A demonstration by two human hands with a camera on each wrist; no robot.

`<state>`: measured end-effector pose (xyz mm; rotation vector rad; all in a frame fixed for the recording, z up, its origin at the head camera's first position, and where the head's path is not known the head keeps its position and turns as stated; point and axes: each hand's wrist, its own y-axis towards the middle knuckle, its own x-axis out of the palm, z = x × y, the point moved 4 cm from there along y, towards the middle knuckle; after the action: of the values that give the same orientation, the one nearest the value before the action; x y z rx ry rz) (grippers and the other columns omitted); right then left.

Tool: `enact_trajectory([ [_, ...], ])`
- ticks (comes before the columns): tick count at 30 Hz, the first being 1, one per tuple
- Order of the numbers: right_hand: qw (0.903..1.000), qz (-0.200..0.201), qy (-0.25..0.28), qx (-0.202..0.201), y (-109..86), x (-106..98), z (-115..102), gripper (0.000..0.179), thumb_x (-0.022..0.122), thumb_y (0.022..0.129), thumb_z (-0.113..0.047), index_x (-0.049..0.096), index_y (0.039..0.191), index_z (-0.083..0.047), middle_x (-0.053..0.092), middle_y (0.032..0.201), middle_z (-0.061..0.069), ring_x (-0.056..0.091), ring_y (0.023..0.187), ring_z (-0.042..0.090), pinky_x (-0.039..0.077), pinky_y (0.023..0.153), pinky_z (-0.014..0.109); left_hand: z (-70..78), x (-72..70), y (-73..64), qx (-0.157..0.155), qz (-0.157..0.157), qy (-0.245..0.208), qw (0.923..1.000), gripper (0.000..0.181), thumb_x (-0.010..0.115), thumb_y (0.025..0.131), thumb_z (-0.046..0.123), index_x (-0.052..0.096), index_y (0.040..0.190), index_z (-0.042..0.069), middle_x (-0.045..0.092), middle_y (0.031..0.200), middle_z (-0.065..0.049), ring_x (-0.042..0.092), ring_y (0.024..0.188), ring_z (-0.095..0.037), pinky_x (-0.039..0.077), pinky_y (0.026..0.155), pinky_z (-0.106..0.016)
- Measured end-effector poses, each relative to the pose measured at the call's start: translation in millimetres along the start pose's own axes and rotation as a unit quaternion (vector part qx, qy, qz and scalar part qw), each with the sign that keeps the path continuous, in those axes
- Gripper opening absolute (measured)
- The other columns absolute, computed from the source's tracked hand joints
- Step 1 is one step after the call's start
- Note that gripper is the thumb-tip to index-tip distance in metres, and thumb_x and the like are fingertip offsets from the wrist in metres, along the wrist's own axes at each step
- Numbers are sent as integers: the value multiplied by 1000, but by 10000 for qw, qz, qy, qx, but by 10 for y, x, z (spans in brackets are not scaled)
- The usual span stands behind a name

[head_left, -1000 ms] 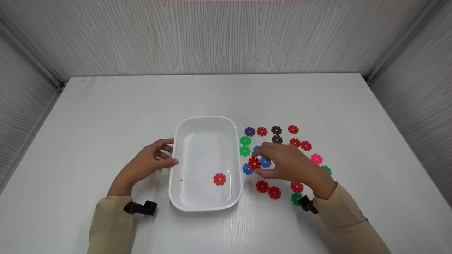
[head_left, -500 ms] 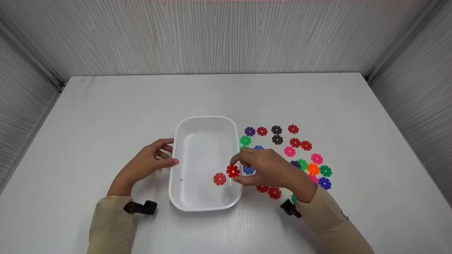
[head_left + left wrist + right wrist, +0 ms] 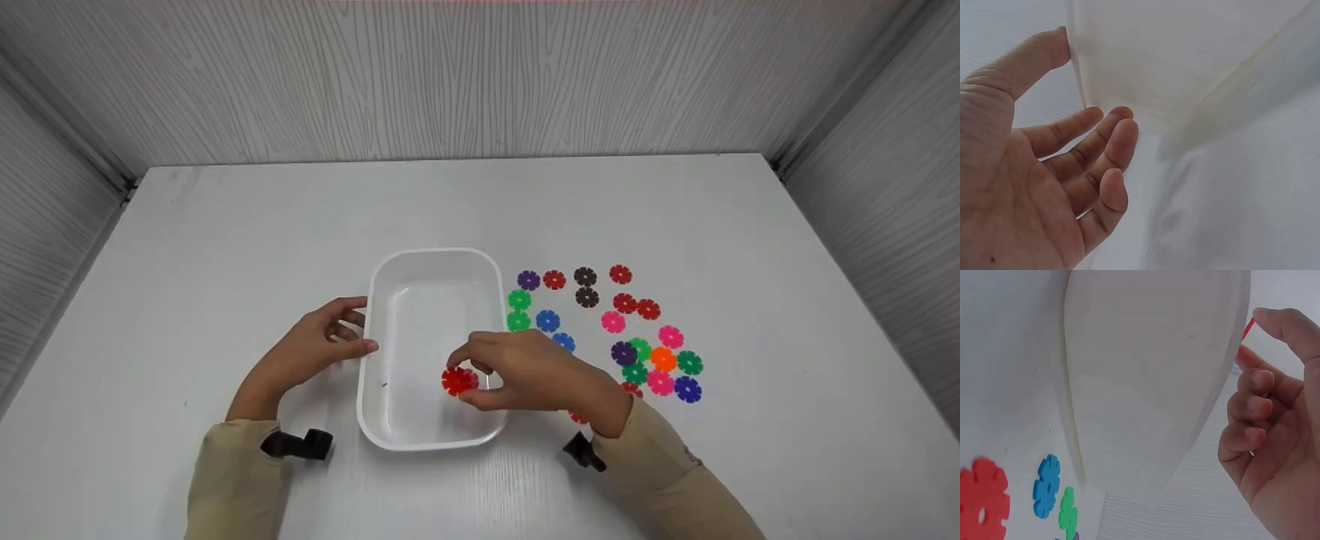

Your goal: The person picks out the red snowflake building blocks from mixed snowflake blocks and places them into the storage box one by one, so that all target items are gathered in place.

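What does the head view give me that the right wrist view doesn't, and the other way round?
Only the head view: the left hand, the inside of the white plastic tray and an orange plastic flower-shaped disc.

Only the right wrist view: the tray's outer wall beside the right hand.

Both: that hand pinching a red plastic flower-shaped disc, plus blue and green discs.

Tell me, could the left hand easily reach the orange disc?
Probably not easily: the white tray and right hand, pinching a red disc, lie between the left hand and the orange disc.
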<state>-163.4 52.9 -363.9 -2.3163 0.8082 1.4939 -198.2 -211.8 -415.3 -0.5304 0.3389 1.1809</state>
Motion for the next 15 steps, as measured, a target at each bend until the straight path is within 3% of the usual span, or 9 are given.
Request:
enact_trajectory([
  [8, 9995, -207, 191, 124, 70, 100, -53, 34, 70, 87, -29, 66, 119, -17, 67, 101, -1, 65, 82, 13, 49, 68, 16, -12, 3, -1, -55, 0, 36, 10000, 71, 72, 85, 35, 41, 144, 11, 55, 124, -12, 57, 103, -22, 45, 81, -32],
  [15, 9986, -422, 275, 158, 84, 159, -64, 39, 71, 87, -27, 63, 124, -16, 66, 102, 1, 62, 79, 13, 48, 67, 15, 23, 1, -22, -38, -3, -6, 10000, 71, 72, 85, 34, 41, 144, 10, 56, 125, -13, 57, 103, -22, 45, 82, -32],
])
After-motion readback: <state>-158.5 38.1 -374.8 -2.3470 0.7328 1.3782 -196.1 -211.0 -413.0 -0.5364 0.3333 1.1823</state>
